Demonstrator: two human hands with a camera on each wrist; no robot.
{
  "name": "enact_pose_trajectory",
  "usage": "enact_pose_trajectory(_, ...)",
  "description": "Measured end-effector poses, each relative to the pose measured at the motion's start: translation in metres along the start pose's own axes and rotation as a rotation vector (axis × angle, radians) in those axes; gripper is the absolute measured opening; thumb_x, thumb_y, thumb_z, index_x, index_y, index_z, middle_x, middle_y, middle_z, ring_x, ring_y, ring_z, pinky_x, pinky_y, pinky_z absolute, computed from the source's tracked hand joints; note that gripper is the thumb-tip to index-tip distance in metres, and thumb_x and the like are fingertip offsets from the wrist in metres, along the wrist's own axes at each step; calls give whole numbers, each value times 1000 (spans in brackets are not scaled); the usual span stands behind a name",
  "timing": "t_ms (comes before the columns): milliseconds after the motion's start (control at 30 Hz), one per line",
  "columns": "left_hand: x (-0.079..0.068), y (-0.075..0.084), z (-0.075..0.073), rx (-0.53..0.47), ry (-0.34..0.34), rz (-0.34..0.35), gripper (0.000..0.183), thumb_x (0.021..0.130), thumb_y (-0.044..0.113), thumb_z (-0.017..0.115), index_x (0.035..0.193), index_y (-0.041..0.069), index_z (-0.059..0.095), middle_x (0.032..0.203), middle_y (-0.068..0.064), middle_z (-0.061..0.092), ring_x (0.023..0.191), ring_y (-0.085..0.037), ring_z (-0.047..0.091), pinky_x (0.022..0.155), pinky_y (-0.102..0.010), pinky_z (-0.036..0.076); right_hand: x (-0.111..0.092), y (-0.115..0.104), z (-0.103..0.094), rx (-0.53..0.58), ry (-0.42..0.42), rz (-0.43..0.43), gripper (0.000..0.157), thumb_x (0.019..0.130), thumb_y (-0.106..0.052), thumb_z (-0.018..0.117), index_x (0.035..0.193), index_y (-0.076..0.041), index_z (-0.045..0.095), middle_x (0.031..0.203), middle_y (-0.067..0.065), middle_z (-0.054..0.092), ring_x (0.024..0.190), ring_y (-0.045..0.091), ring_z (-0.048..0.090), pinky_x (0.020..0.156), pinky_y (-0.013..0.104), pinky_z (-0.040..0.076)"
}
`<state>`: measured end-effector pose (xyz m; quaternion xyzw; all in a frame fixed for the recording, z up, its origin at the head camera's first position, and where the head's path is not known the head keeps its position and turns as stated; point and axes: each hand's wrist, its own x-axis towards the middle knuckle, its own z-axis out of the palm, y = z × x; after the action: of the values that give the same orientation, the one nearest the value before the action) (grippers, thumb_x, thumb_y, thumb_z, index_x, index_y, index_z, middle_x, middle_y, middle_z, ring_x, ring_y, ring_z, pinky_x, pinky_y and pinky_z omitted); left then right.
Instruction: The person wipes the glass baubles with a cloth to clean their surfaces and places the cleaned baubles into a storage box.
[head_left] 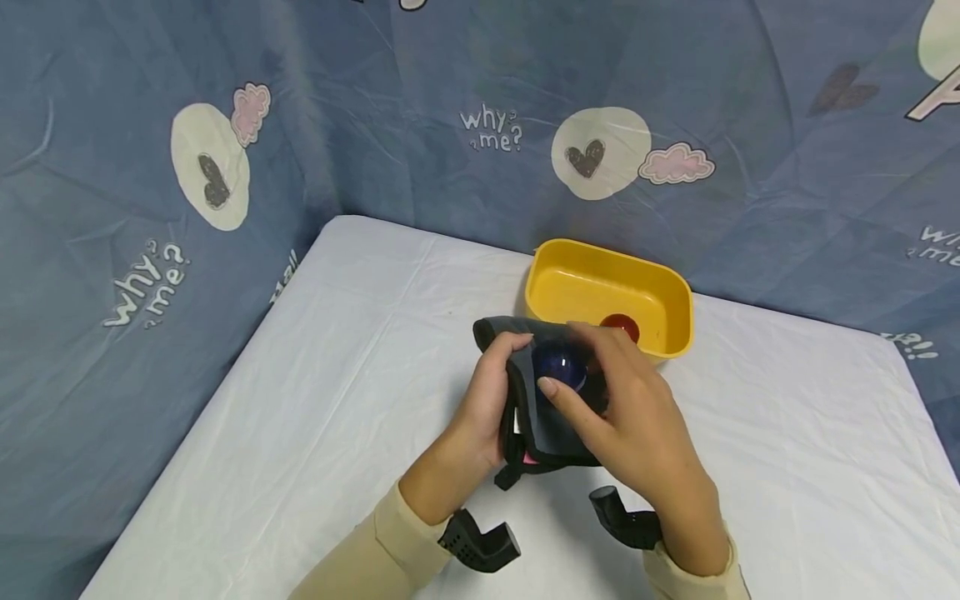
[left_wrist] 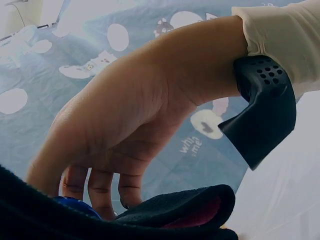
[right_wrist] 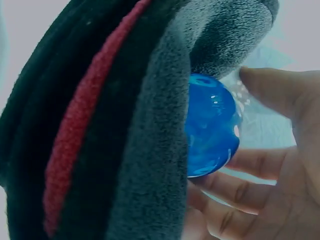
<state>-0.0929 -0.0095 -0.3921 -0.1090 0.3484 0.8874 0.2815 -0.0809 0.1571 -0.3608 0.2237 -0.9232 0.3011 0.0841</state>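
Observation:
A dark grey folded cloth (head_left: 551, 433) with black edging is held up over the white table. Pink-red (right_wrist: 85, 110) shows between its layers, and a black tab hangs at its near corner. My left hand (head_left: 480, 408) grips its left side, thumb on top and fingers hidden behind. A shiny blue ball (head_left: 561, 367) rests against the cloth's upper face. Curled about this ball, my right hand (head_left: 637, 408) has its thumb at the near side and fingers at the far side. In the right wrist view, cloth covers part of the blue ball (right_wrist: 212, 125).
Behind the cloth stands a yellow tub (head_left: 611, 250), with a red ball (head_left: 621, 327) inside near its front wall. A white sheet (head_left: 360, 367) covers the table. Blue printed fabric (head_left: 420, 167) hangs behind and to the left. Black wrist mounts (head_left: 480, 542) sit on both wrists.

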Motion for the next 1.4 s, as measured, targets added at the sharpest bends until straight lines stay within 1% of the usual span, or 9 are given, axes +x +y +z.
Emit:
enact_pose_trajectory(167,1,0,-1,12,9,-13,59,99,46,42,147,12,43,129,-7,54,107,-17,56,94,-33,48,1,-1,0,-35,-60,-45,67,89,-28,85,146,-10,55,140,4,57,123,23,56,109,49,45)
enact_pose_trajectory(300,2,0,-1,6,14,-20,56,99,45,42,143,12,46,125,-6,56,104,-16,57,91,-32,50,0,-2,1,-66,-68,-45,72,84,-27,90,145,-9,55,139,6,56,120,25,57,108,50,47)
enact_pose_trajectory(567,-2,2,0,12,7,7,60,99,44,43,151,12,42,138,-8,52,114,-17,55,104,-35,44,0,-1,4,-47,22,-58,69,83,-30,91,138,-9,55,129,8,62,106,25,63,94,48,54)
enact_pose_trajectory(667,-3,2,0,13,19,8,63,99,44,46,153,13,38,137,-9,51,106,-16,54,102,-35,44,0,0,6,-47,66,-49,65,83,-33,90,133,-7,58,119,7,64,93,23,64,83,44,56)
enact_pose_trajectory(800,-3,2,1,11,19,9,63,98,45,47,152,13,39,134,-9,50,106,-18,53,103,-36,44,1,1,8,-58,118,-46,58,84,-39,87,124,-4,64,107,8,66,85,21,60,74,41,55)
enact_pose_trajectory(900,-4,2,1,5,9,5,61,99,45,46,149,12,42,135,-9,51,116,-20,54,107,-38,43,2,2,9,-62,139,-41,53,88,-43,82,118,-2,67,104,9,67,88,22,59,78,42,53)
enact_pose_trajectory(1100,-4,2,3,-7,3,-20,60,100,46,46,148,11,43,128,-8,55,114,-19,58,108,-41,45,2,1,10,-68,137,44,49,93,-47,76,111,-2,71,101,8,64,95,24,52,81,41,44)
enact_pose_trajectory(1200,-4,2,2,3,11,-9,61,100,47,46,150,12,42,130,-9,54,113,-19,57,108,-40,45,1,-1,10,-54,112,74,50,94,-46,76,116,-3,70,104,7,59,97,24,49,82,41,42)
enact_pose_trajectory(1400,-1,2,-1,-1,28,14,62,99,45,44,152,12,39,136,-10,51,111,-19,54,101,-36,45,0,-2,6,-10,29,39,61,92,-40,81,141,-11,58,121,6,59,102,22,55,90,44,49)
